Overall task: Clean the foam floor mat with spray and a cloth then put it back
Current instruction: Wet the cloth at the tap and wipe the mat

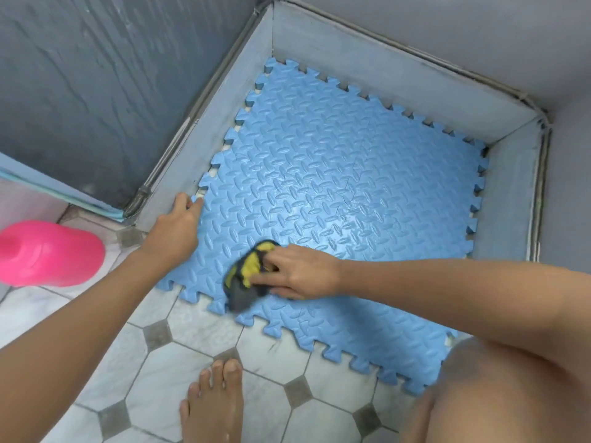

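A blue foam floor mat (335, 174) with a raised tread pattern and jigsaw edges lies flat in a grey-walled corner. Its middle looks wet and shiny. My right hand (300, 271) presses a crumpled yellow and dark grey cloth (248, 273) onto the mat near its front left edge; the cloth is blurred. My left hand (176, 225) rests on the mat's left edge, fingertips at a jigsaw tab beside the skirting. No spray bottle is clearly identifiable.
A pink plastic container (48, 254) stands on the floor at the left. Grey skirting (367, 59) and walls enclose the mat on three sides. White tiled floor (192, 346) with grey diamonds lies in front, with my bare foot (212, 401) and knee (499, 394) on it.
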`<state>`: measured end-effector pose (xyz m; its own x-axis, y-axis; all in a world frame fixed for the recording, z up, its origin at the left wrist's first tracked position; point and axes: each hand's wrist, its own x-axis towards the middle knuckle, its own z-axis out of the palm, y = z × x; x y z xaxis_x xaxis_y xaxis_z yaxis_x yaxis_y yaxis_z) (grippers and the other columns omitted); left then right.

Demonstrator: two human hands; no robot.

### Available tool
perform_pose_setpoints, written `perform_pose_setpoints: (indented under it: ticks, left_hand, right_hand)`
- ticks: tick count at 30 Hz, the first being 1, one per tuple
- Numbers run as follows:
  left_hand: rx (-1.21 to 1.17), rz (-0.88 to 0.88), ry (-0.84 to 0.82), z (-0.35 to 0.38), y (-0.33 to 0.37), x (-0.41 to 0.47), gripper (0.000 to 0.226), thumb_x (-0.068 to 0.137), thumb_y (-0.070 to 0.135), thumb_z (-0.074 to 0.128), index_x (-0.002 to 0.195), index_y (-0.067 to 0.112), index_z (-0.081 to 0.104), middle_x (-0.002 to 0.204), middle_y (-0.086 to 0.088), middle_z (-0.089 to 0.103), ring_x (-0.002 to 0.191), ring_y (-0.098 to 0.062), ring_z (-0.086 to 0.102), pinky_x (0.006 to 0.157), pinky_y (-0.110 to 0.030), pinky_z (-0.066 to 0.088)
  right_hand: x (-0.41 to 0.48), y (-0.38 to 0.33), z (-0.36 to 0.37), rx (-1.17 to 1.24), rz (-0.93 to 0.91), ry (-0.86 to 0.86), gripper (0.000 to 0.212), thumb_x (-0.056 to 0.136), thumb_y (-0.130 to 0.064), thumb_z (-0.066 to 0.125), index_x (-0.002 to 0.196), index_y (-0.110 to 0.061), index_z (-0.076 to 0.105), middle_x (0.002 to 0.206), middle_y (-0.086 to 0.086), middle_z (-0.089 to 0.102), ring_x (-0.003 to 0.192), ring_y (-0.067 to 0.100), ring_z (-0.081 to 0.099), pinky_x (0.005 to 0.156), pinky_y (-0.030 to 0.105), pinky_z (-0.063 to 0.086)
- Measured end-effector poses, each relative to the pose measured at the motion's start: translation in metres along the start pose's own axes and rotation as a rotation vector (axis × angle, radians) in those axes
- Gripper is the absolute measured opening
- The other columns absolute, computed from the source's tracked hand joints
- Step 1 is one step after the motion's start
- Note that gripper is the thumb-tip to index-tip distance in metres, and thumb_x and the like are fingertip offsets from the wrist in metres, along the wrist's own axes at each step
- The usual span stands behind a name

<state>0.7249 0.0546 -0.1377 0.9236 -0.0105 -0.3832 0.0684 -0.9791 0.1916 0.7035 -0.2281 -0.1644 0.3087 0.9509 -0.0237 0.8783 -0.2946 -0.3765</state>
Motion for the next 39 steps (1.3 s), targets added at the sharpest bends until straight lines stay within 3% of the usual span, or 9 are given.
perform_pose_setpoints:
  ticks: [4, 10, 13, 17, 22, 26, 30, 35, 39]
  left_hand:
    - [-0.003, 0.027, 0.022, 0.003, -0.002, 0.0, 0.064, 0.091, -0.011, 0.051, 0.153, 0.002, 0.038, 0.129, -0.017, 0.039, 0.055, -0.027, 0.037, 0.063, -0.044, 0.038]
    - [0.02, -0.008, 0.043, 0.004, 0.008, 0.0, 0.057, 0.093, -0.008, 0.046, 0.149, -0.001, 0.039, 0.129, -0.021, 0.038, 0.062, -0.028, 0.036, 0.071, -0.048, 0.04]
    - [0.035, -0.059, 0.037, 0.001, 0.018, 0.001, 0.042, 0.093, -0.006, 0.044, 0.134, -0.002, 0.046, 0.125, -0.024, 0.038, 0.068, -0.039, 0.049, 0.073, -0.051, 0.043]
    - [0.091, 0.019, 0.205, 0.007, 0.032, 0.009, 0.035, 0.092, 0.002, 0.053, 0.126, -0.004, 0.05, 0.116, -0.028, 0.045, 0.088, -0.051, 0.058, 0.069, -0.056, 0.047]
    - [0.077, 0.283, 0.251, 0.022, 0.057, 0.019, 0.053, 0.095, 0.027, 0.064, 0.142, 0.008, 0.051, 0.136, -0.022, 0.05, 0.119, -0.044, 0.05, 0.09, -0.059, 0.047]
    - [0.056, 0.285, 0.241, 0.029, 0.056, 0.037, 0.055, 0.101, 0.044, 0.05, 0.143, 0.01, 0.051, 0.143, -0.02, 0.048, 0.133, -0.039, 0.043, 0.103, -0.059, 0.04]
    - [0.038, 0.209, 0.283, 0.03, 0.053, 0.059, 0.07, 0.096, 0.058, 0.034, 0.144, 0.009, 0.049, 0.147, -0.019, 0.045, 0.142, -0.04, 0.036, 0.113, -0.062, 0.024]
    - [-0.025, 0.182, 0.324, 0.041, 0.058, 0.063, 0.076, 0.099, 0.06, 0.026, 0.153, 0.01, 0.042, 0.157, -0.02, 0.037, 0.149, -0.04, 0.028, 0.122, -0.052, 0.009]
    - [-0.051, 0.181, 0.33, 0.043, 0.054, 0.064, 0.074, 0.1, 0.061, 0.027, 0.157, 0.015, 0.037, 0.161, -0.016, 0.032, 0.154, -0.036, 0.021, 0.123, -0.051, 0.003]
  right_hand:
    - [-0.125, 0.055, -0.027, -0.065, 0.046, -0.103, 0.041, 0.102, -0.037, 0.045, 0.139, -0.023, 0.057, 0.11, 0.012, 0.055, 0.093, 0.027, 0.054, 0.081, 0.038, 0.048]
    - [-0.227, 0.138, -0.07, -0.138, 0.928, 0.074, 0.046, 0.099, -0.046, 0.045, 0.144, -0.034, 0.042, 0.113, 0.005, 0.045, 0.105, 0.031, 0.054, 0.082, 0.043, 0.052]
    - [-0.191, 0.133, -0.062, -0.092, 1.154, 0.254, 0.046, 0.1, -0.04, 0.047, 0.143, -0.025, 0.046, 0.118, 0.009, 0.046, 0.107, 0.032, 0.054, 0.085, 0.039, 0.049]
    - [-0.111, 0.08, -0.031, -0.029, 0.867, 0.28, 0.049, 0.1, -0.039, 0.051, 0.146, -0.022, 0.047, 0.122, 0.011, 0.048, 0.105, 0.028, 0.053, 0.082, 0.039, 0.054]
    - [-0.117, 0.011, -0.018, 0.004, 0.086, -0.16, 0.041, 0.102, -0.036, 0.05, 0.14, -0.023, 0.053, 0.108, 0.01, 0.051, 0.092, 0.024, 0.052, 0.071, 0.034, 0.045]
    - [-0.205, 0.026, -0.037, -0.04, -0.001, -0.373, 0.036, 0.101, -0.035, 0.048, 0.135, -0.025, 0.054, 0.107, 0.009, 0.051, 0.093, 0.024, 0.049, 0.071, 0.038, 0.05]
    - [-0.262, 0.09, -0.064, -0.125, 0.567, -0.269, 0.04, 0.094, -0.028, 0.057, 0.132, -0.03, 0.047, 0.117, 0.006, 0.048, 0.104, 0.024, 0.052, 0.084, 0.038, 0.051]
    - [-0.229, 0.158, -0.065, 0.054, 1.627, 0.456, 0.038, 0.099, -0.028, 0.048, 0.134, -0.017, 0.044, 0.124, 0.019, 0.046, 0.112, 0.039, 0.052, 0.09, 0.047, 0.049]
    - [-0.144, 0.188, -0.067, 0.071, 1.81, 0.635, 0.038, 0.099, -0.024, 0.041, 0.135, -0.011, 0.045, 0.132, 0.022, 0.041, 0.121, 0.04, 0.045, 0.089, 0.048, 0.046]
